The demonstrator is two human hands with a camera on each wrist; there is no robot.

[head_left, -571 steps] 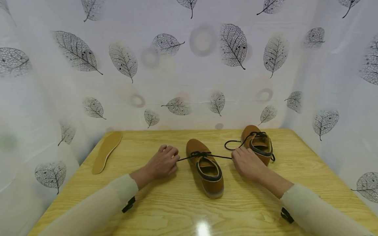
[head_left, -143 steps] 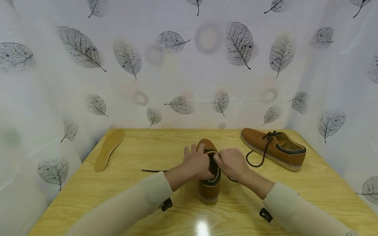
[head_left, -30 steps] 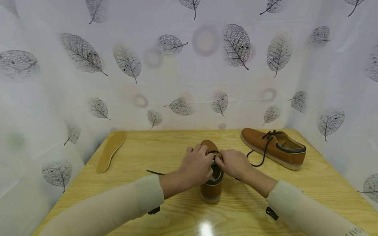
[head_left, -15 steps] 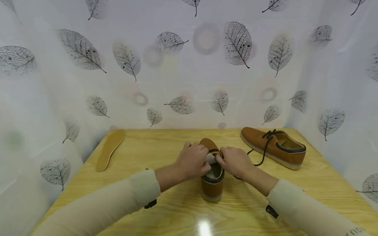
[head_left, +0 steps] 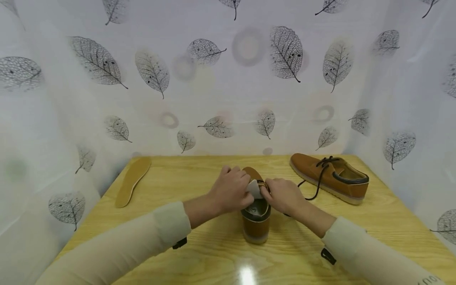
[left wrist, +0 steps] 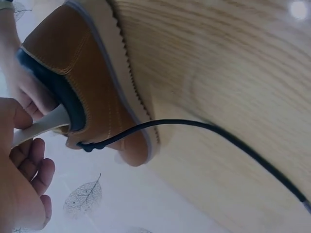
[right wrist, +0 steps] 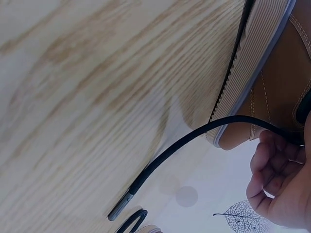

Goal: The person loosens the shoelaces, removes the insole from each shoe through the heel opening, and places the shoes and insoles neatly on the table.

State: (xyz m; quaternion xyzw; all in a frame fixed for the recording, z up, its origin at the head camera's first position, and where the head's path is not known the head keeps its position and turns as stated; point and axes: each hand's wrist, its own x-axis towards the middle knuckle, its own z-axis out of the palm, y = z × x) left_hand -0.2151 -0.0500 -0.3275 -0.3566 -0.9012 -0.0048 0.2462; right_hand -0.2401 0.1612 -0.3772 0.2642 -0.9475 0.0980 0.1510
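A brown lace-up shoe [head_left: 256, 229] stands in the middle of the table, heel toward me, laces undone. My left hand [head_left: 229, 190] pinches a pale insole [head_left: 254, 190] that sticks up out of the shoe's opening. In the left wrist view that insole [left wrist: 46, 124] runs from thumb and fingers into the dark-lined collar; its far part is hidden inside. My right hand [head_left: 286, 196] grips the shoe's tongue at the front of the opening, thumb on the inner side. A black lace [right wrist: 180, 143] hangs down beside it to the table in the right wrist view.
A second brown shoe [head_left: 333, 178] with loosened black laces lies at the back right. A tan insole [head_left: 133, 180] lies at the back left. The wooden table [head_left: 199, 253] ends at a leaf-patterned curtain [head_left: 221, 87] behind and at both sides.
Earlier my hands pulled the lace ends apart. The second shoe has since been turned sideways. My left hand reached into the middle shoe, and in the last second has drawn the insole partly up.
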